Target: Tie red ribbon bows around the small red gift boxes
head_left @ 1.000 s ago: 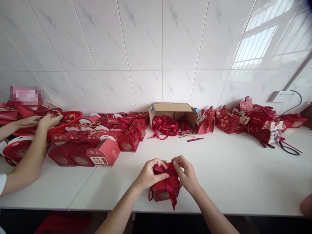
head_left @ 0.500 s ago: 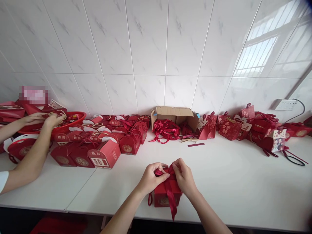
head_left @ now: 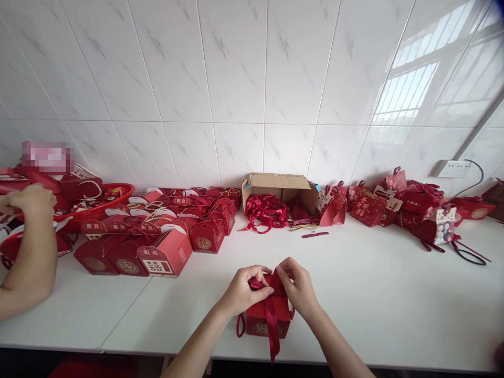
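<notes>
A small red gift box (head_left: 256, 321) stands near the front edge of the white table (head_left: 378, 294). A dark red ribbon (head_left: 271, 325) runs over its top and hangs down its front past the table edge. My left hand (head_left: 242, 290) pinches the ribbon at the box's top left. My right hand (head_left: 300, 287) pinches it at the top right. Both hands are closed on the ribbon, thumbs nearly meeting above the box.
Several finished red boxes (head_left: 165, 231) sit at the left. An open cardboard carton (head_left: 281, 186) with loose ribbons (head_left: 265, 209) stands by the wall. More red bags (head_left: 397, 202) lie at the right. Another person's arm (head_left: 29, 252) and a red basin (head_left: 104, 202) are far left.
My hands have stayed on the ribbon with small finger shifts, and its tail hangs straighter. The other person's hands have pulled back from the red basin toward the left edge.
</notes>
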The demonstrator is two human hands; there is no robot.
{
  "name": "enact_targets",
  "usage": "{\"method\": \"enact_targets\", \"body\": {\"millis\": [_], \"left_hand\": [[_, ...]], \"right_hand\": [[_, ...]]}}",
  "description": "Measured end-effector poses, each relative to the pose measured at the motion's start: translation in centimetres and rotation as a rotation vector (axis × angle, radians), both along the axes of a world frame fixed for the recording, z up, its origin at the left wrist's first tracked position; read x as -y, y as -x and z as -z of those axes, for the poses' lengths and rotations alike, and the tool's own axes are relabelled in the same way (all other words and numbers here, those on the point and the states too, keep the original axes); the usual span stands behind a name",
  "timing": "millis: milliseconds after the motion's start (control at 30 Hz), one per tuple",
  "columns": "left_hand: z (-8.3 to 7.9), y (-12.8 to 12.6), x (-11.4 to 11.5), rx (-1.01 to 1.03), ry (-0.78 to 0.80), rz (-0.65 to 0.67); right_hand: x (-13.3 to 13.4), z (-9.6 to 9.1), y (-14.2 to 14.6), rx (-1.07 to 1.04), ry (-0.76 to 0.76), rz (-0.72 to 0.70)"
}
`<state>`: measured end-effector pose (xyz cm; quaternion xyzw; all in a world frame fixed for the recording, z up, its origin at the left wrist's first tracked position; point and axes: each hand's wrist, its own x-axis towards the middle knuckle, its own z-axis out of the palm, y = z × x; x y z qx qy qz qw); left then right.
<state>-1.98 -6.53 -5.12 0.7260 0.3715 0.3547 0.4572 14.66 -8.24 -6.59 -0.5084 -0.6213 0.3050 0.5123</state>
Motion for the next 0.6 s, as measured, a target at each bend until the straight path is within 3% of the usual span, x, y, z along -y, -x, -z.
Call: {"method": "enact_targets", "body": {"millis": [167, 300, 467, 600], "left_hand": [[-0.4, 0.7, 0.1, -0.024, -0.095, 0.020], [0.3, 2.2, 1.1, 0.048, -0.098, -0.185], [1.8, 3.5, 2.3, 0.055, -0.011, -0.322], [1.3, 3.3, 2.7, 0.027, -0.055, -0.375]], "right_hand": [[0.6, -0.9, -1.3, 0.000, 0.082, -0.028], [2.0, -0.2, -3.1, -0.074, 0.092, 0.017], [4.0, 0.8, -3.9, -0.041, -0.062, 0.103], [3.6, -1.1, -4.1, 0.028, -0.215, 0.132]]}}
